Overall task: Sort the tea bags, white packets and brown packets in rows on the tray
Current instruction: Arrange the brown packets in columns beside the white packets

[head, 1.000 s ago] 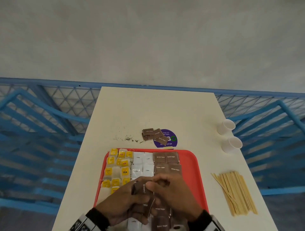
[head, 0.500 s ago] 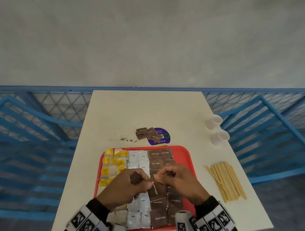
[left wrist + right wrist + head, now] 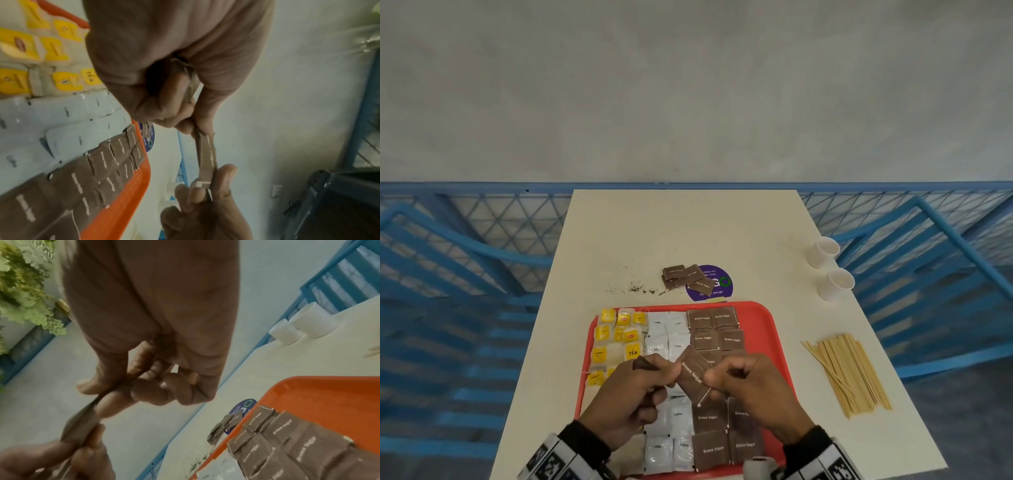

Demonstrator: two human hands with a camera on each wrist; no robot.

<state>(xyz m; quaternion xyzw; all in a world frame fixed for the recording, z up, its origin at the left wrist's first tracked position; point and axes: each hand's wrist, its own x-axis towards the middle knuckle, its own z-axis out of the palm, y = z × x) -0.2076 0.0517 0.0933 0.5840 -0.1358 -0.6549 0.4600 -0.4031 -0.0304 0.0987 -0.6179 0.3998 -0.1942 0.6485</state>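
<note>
A red tray (image 3: 767, 329) holds yellow-tagged tea bags (image 3: 619, 335) on its left, white packets (image 3: 666, 329) in the middle and brown packets (image 3: 714, 329) on the right. Above the tray's middle, one brown packet (image 3: 693, 373) marked "Brown Sugar" is stretched between both hands. My left hand (image 3: 650, 380) pinches its left end (image 3: 206, 155), with more dark packets (image 3: 643, 364) tucked in the palm. My right hand (image 3: 717, 382) pinches the other end between thumb and forefinger (image 3: 102, 397). Both hands hide the tray's middle rows.
Several loose brown packets (image 3: 686, 275) lie on a purple sticker (image 3: 717, 286) beyond the tray, beside spilled tea crumbs (image 3: 635, 289). Two white cups (image 3: 823, 251) stand at the right edge, with a heap of wooden stirrers (image 3: 849, 371) nearer. Blue chairs flank the table.
The hands have parted a little and risen off the tray. The brown packet between them now shows its printed face, tilted. The view has shifted slightly.
</note>
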